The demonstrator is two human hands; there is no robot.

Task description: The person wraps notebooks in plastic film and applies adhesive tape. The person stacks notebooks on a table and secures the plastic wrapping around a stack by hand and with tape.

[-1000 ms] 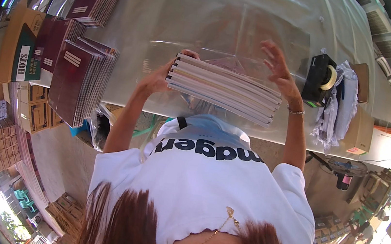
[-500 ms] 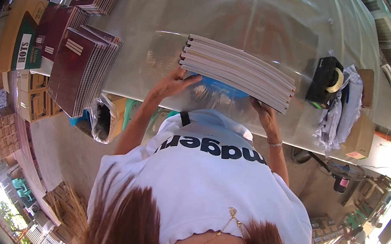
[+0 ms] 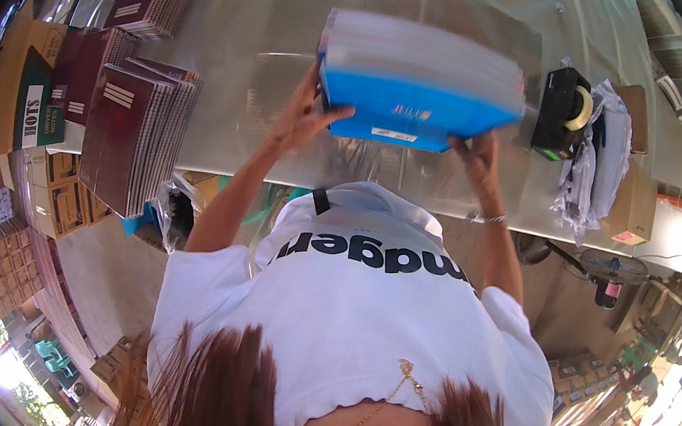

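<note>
A stack of notebooks is held above the table, tilted so that a bright blue cover faces me. Its upper page edges are smeared by motion. My left hand grips the left end, the thumb pressed on the blue cover and the other fingers mostly hidden along the side. At the lower right corner, my right hand closes round the stack. Both hands bear it between them.
Piles of maroon notebooks stand on the table's left, beside a green and brown carton. To the right are a black tape dispenser, crumpled clear plastic and a cardboard box. Clear plastic covers the table.
The notebook stack has tipped, and its blue cover now shows broadly instead of mainly the page edges. Both hands have moved with it, a little farther from my body.
</note>
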